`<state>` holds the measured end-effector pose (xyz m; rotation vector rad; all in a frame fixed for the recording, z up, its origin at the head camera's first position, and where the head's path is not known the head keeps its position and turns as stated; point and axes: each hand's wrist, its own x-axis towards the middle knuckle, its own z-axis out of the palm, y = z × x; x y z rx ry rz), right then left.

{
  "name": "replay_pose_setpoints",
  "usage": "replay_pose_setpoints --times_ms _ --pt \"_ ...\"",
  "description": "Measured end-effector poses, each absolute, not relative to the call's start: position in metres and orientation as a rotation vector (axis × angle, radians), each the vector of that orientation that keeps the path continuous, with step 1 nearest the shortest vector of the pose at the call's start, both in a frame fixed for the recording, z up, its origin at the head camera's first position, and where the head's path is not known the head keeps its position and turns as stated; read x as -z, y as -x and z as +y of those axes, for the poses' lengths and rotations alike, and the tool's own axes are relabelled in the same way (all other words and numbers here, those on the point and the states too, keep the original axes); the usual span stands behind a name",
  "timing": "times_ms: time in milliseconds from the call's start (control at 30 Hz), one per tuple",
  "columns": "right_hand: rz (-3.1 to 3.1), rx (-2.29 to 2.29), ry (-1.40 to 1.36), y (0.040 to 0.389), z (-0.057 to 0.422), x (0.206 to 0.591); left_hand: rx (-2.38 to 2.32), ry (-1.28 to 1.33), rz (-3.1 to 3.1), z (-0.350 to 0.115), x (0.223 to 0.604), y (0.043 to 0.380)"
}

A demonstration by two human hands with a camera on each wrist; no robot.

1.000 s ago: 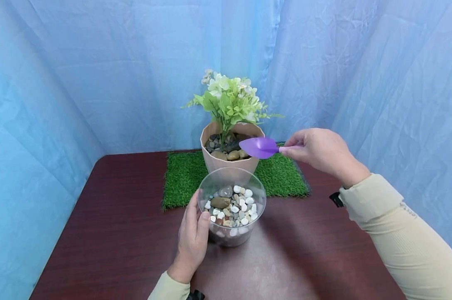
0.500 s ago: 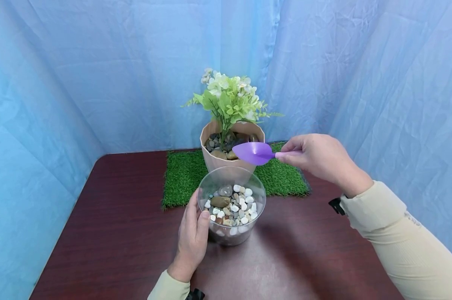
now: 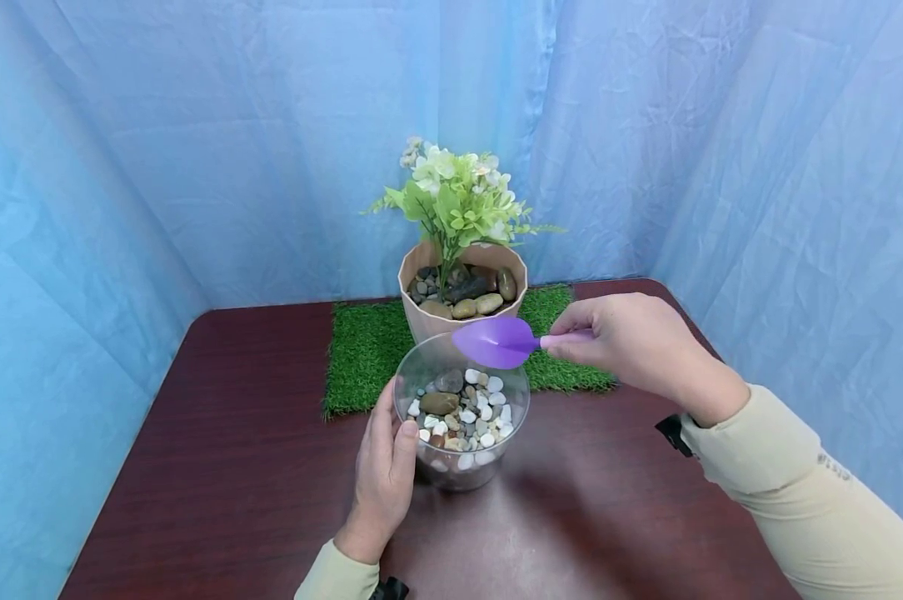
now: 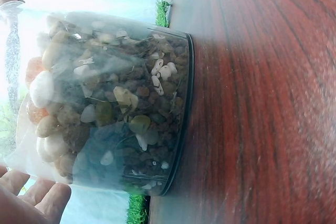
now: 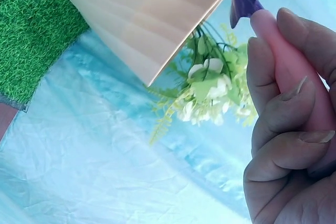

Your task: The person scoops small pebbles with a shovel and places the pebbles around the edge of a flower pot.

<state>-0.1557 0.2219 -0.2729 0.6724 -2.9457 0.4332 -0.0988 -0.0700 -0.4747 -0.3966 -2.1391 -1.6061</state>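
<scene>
In the head view my right hand (image 3: pixel 635 342) grips a small trowel by its pink handle (image 5: pixel 291 61). The purple trowel blade (image 3: pixel 496 343) is bare and hangs over the far rim of a clear plastic container (image 3: pixel 459 481). White, brown and grey pebbles (image 3: pixel 466 421) partly fill this container, among them one larger brown stone (image 3: pixel 440 403). My left hand (image 3: pixel 382 475) holds the container's left side, thumb on the near wall and fingers round the outside. Through the wall, the left wrist view shows finer gravel (image 4: pixel 136 98) below the pebbles.
Behind the container, a beige flower pot (image 3: pixel 426 321) stands on a green turf mat (image 3: pixel 369 358). White flowers with green leaves (image 3: pixel 459 200) rise from it, with stones (image 3: pixel 489 303) round their stems. A dark red wooden table (image 3: pixel 226 442) bears everything. Blue curtains (image 3: pixel 271 150) hang behind.
My right hand has brought the trowel down and slightly left, from in front of the pot to over the container's far rim. The left hand and the container stay put.
</scene>
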Motion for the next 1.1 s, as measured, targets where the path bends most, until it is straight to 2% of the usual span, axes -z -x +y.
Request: replay_pose_setpoints --times_ms 1100 --pt "-2.688 0.146 -0.871 0.139 0.179 0.296 1.608 0.394 -2.126 -0.069 0.477 0.1"
